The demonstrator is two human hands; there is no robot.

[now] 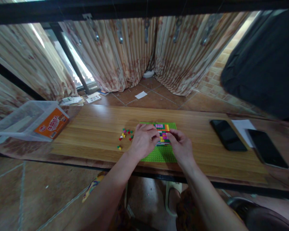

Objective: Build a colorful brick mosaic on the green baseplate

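Observation:
A green studded baseplate [159, 156] lies on the wooden board, bearing a block of many-coloured toy bricks [162, 132]. My left hand [145, 138] curls over the left side of that block, its thumb and fingertips pinched together at the bricks. Whatever sits between those fingers is hidden. From the right, my right hand [181, 144] presses thumb and forefinger against the block's right edge, the other fingers bent. Several small loose bricks [123, 135] in red, green, yellow and white lie left of the baseplate, with a yellow-green pair [119, 147] nearer me.
A clear plastic bin [26, 112] with an orange label stands at the far left. Two black phones [227, 134] and a white paper [243, 128] lie at the right. The wooden board [93, 128] rests on a low table. Curtains [125, 57] hang behind.

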